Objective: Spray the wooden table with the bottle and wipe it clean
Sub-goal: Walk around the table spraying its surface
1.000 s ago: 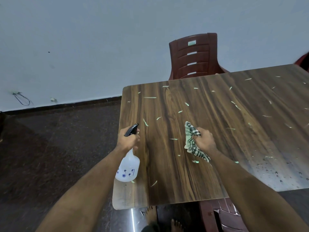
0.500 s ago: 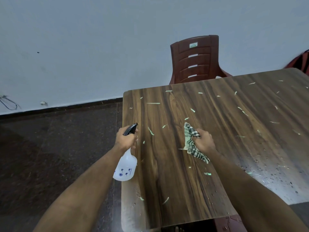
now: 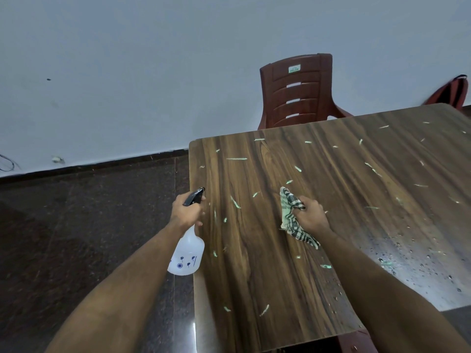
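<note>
Streaky wood-grain table [image 3: 318, 250], translucent plastic bottle [image 3: 187, 253], checked, seemingly cotton cloth [image 3: 293, 220].

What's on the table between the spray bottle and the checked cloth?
In the head view, between the spray bottle and the checked cloth lies bare wooden table scattered with small pale green scraps; nothing else sits there.

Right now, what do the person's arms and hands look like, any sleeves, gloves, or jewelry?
Both forearms are bare to the bottom of the picture, with no sleeves in view. The left hand and right hand wear no gloves, and no watch, bracelet or ring is visible.
</note>
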